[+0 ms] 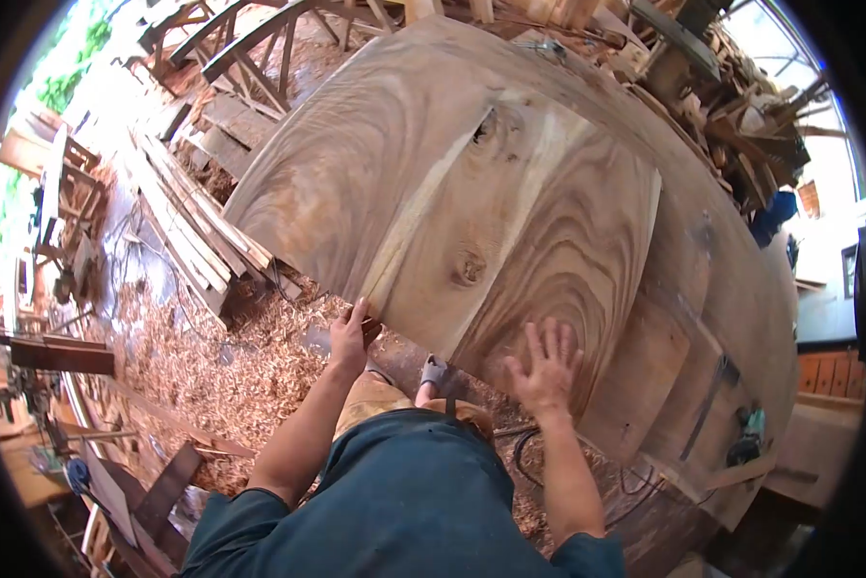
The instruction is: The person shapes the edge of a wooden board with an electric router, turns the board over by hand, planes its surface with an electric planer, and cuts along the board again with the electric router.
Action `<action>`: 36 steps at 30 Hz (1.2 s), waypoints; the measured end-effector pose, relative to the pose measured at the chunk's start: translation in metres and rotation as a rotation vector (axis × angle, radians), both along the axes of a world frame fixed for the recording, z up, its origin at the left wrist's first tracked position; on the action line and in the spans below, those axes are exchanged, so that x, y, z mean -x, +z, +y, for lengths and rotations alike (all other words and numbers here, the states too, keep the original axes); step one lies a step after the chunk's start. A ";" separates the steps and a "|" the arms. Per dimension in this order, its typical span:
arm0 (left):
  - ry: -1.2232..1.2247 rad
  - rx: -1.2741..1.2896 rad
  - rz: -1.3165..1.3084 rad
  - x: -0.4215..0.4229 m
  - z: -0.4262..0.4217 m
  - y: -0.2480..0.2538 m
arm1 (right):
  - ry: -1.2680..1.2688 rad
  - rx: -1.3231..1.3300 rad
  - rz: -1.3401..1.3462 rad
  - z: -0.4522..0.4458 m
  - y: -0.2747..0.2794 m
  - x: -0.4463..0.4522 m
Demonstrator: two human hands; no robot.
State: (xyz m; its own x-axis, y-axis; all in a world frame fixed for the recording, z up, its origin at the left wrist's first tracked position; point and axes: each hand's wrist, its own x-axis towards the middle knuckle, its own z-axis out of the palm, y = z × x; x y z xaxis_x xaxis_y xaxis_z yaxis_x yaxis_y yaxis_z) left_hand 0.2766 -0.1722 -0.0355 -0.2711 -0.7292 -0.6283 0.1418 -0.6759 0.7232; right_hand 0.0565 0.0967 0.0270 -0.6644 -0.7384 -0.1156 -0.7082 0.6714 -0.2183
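A broad wooden panel [457, 207] with swirling grain, pale sapwood streaks and dark knots lies in front of me, on top of a larger wooden surface. My left hand [354, 337] grips its near edge at the left, thumb at the top and fingers curled underneath, partly hidden. Flat on the panel's near right part rests my right hand [547, 371], fingers spread, holding nothing. Beside the panel on the right is a thinner brown board [635, 371].
A green power tool [749, 435] sits at the right, near a dark straight bar [705, 409]. Long wood strips [187, 217] are stacked at left. Wood shavings [260, 380] cover the floor, and cables [524, 453] hang near my right forearm. Offcuts [751, 144] pile up at the far right.
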 end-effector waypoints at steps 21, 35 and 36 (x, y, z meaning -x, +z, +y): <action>-1.350 0.687 -0.476 -0.091 0.083 -0.034 | -0.377 0.316 0.088 0.053 -0.018 0.026; -1.965 0.238 -0.644 -0.073 -0.035 0.093 | -0.108 0.907 -0.434 -0.126 0.027 -0.011; -1.929 0.214 -0.631 -0.082 -0.045 0.090 | -0.062 0.849 -0.479 -0.143 0.025 -0.019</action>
